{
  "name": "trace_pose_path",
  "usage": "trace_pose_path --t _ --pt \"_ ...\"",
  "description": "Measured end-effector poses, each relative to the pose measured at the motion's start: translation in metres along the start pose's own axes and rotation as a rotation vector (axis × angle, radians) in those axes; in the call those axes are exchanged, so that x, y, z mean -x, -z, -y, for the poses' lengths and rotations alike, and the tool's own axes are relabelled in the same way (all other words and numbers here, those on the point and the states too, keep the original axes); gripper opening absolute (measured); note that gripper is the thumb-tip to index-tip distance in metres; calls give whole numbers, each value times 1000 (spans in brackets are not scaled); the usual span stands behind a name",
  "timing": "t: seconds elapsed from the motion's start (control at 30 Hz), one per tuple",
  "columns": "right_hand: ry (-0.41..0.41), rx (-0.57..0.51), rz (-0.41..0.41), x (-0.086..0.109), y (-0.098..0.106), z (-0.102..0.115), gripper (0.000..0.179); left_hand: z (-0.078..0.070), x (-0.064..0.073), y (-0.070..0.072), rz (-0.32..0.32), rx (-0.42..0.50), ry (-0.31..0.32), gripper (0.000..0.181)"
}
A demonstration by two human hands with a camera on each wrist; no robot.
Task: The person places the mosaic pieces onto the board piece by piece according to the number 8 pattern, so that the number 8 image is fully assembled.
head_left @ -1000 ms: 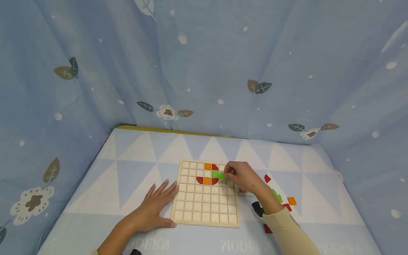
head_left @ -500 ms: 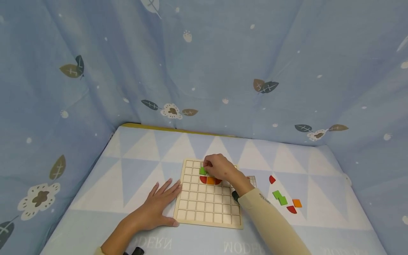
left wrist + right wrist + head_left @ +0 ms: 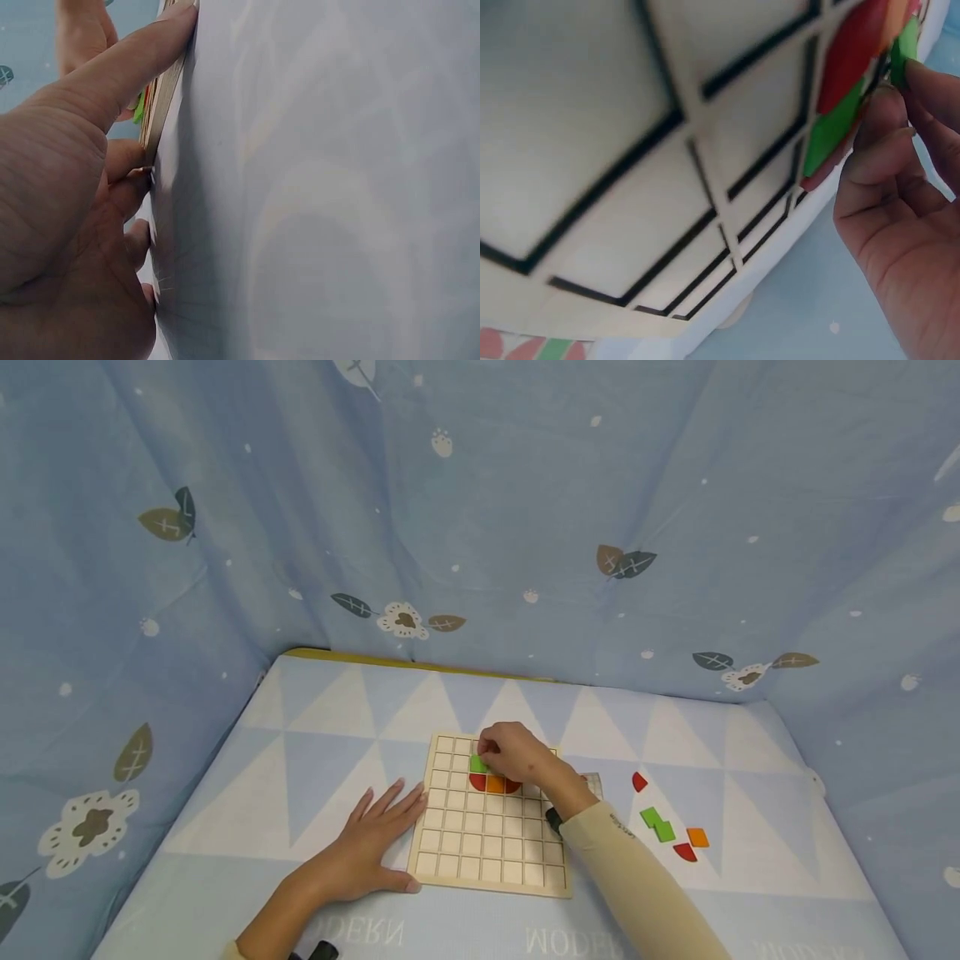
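A wooden grid board (image 3: 492,843) lies on the table. My right hand (image 3: 517,753) reaches over its far part and pinches a green square tile (image 3: 904,54) between thumb and finger, at a cell just behind a red quarter-round tile (image 3: 477,782). An orange square tile (image 3: 496,784) sits beside that red one. In the right wrist view another green square tile (image 3: 835,129) lies in the grid, next to a red tile (image 3: 853,54). My left hand (image 3: 365,847) rests with spread fingers along the board's left edge, thumb near the front corner. My right hand hides the other far cells.
Right of the board lie loose tiles: two green squares (image 3: 657,825), an orange square (image 3: 697,837), a red quarter-round (image 3: 685,852) and another red one (image 3: 639,782). A patterned card (image 3: 592,783) shows partly behind the right arm. A blue curtain (image 3: 480,527) surrounds the table.
My right hand has moved left across the board with the green tile, from right of the placed tiles to the cell behind the left red one. The left hand stays at the edge.
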State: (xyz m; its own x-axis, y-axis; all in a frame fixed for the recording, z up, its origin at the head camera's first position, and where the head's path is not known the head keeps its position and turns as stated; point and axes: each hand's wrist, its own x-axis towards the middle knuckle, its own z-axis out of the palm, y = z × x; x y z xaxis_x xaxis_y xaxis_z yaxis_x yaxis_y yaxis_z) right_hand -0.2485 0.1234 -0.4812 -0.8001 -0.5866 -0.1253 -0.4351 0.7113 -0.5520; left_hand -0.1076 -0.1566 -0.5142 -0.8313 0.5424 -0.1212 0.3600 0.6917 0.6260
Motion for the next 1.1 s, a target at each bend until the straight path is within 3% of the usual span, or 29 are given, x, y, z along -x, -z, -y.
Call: trace_pose_path --t 0.33,0.47,0.57,0.77,0.87,1.1 --pt "18 126 -33 2 -8 6 7 2 -2 0 2 -5 6 114" --pt "11 108 -36 16 -3 5 10 2 -2 -2 9 12 -3 114" --pt "-14 56 -67 34 12 -4 9 1 -2 -3 14 13 -6 114" --pt "-126 55 -139 81 58 -45 16 -1 -1 -1 9 11 1 114" --pt "-224 74 -147 106 76 -70 19 0 -1 0 12 11 -1 113" --pt "-429 101 -76 145 84 -109 23 2 0 -2 8 19 -14 113"
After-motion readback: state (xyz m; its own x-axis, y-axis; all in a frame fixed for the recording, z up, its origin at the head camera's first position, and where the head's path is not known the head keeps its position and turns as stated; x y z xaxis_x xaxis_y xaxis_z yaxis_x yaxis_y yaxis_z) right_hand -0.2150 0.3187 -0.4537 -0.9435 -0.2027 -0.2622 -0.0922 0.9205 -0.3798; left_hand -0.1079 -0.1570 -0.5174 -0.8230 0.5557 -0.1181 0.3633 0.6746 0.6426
